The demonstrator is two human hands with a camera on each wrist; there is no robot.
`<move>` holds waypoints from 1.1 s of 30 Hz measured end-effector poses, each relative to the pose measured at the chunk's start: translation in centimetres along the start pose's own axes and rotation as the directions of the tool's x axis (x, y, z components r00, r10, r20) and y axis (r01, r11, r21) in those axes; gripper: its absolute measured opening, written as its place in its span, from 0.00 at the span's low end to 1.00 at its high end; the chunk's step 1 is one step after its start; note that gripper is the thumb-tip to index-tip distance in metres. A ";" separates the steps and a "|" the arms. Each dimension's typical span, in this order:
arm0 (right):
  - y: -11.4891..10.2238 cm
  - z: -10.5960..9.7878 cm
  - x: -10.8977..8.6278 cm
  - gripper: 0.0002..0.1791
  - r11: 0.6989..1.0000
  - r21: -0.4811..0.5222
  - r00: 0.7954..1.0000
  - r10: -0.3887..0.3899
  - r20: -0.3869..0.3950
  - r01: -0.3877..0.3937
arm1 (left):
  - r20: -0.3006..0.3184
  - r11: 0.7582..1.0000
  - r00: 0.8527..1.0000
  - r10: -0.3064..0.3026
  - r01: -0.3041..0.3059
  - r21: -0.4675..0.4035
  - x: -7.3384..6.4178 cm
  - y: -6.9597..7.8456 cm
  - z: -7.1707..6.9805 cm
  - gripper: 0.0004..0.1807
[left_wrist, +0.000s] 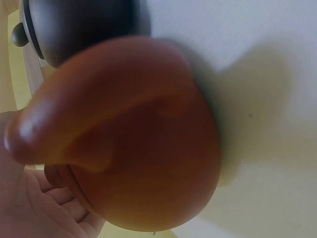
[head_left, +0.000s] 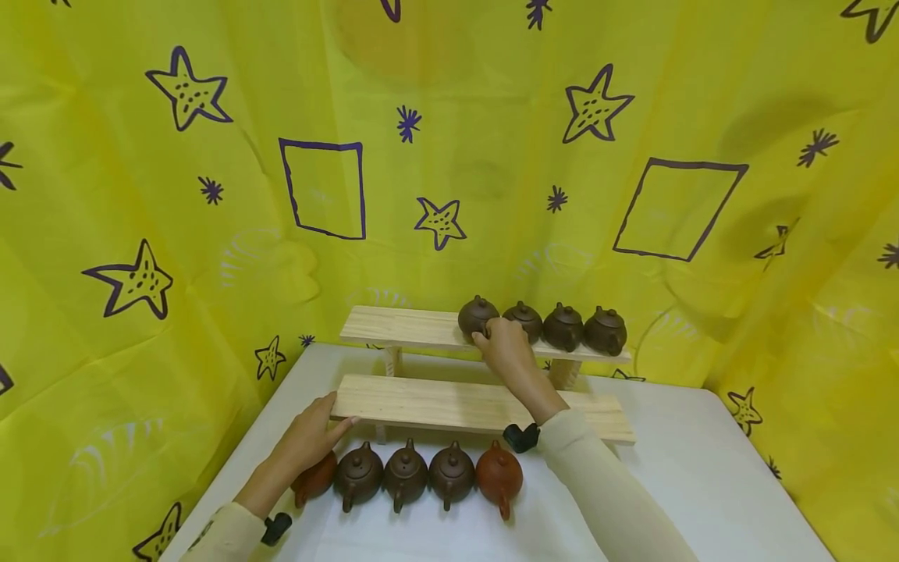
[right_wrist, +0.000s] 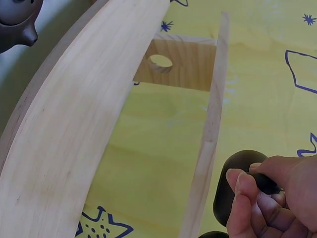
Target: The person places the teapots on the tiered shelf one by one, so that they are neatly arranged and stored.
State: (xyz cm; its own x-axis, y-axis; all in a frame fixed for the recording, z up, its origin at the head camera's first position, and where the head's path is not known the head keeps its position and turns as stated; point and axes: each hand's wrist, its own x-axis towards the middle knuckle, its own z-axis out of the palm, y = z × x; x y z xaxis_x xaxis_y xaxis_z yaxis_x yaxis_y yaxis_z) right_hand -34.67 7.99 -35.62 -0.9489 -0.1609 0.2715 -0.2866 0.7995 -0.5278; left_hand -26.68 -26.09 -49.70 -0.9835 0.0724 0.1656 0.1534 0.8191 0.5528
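At the upper wooden shelf [head_left: 393, 324], my right hand [head_left: 509, 351] pinches the handle of a dark brown teapot [head_left: 476, 316]. The right wrist view shows thumb and fingers of that hand [right_wrist: 277, 198] closed on the handle, with the dark body [right_wrist: 229, 186] beside them. Three more dark teapots [head_left: 563, 328] stand in a row to its right. My left hand [head_left: 309, 429] rests at the left end of the lower shelf [head_left: 428, 402], fingers extended. Below it stands a reddish-brown teapot [head_left: 319, 478], its loop handle [left_wrist: 99, 94] large in the left wrist view.
In front of the shelves, on the white table [head_left: 702, 468], three dark teapots [head_left: 406, 474] stand between the reddish one on the left and another reddish teapot [head_left: 499, 476] on the right. A yellow patterned curtain [head_left: 492, 156] hangs behind.
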 end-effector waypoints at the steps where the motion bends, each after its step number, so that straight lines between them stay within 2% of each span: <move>1: 0.0 0.0 0.0 0.26 1.000 0.001 1.000 0.003 0.001 -0.003 | -0.001 1.000 1.000 0.001 -0.001 -0.001 0.0 0.0 0.0 0.43; 14: 0.1 0.6 0.4 0.21 1.000 -0.015 1.000 0.016 0.001 -0.016 | 0.012 1.000 1.000 -0.014 0.014 0.007 0.0 0.1 0.0 0.45; 22: 0.2 0.4 0.6 0.26 1.000 -0.026 1.000 -0.001 -0.019 0.000 | 0.017 1.000 1.000 -0.019 0.019 0.007 -0.1 0.1 0.0 0.45; 33: 0.3 0.4 0.9 0.24 1.000 -0.025 1.000 -0.003 -0.017 0.002 | 0.011 1.000 1.000 -0.016 0.016 0.003 -0.1 0.3 -0.1 0.44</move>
State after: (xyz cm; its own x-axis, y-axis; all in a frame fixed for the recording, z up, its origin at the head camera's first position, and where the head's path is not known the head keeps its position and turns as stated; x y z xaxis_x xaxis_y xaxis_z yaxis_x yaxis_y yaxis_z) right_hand -35.65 7.87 -35.87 -0.9457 -0.1530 0.2868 -0.2854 0.8132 -0.5072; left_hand -26.49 -25.95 -49.47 -0.9869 0.0656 0.1474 0.1372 0.8219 0.5528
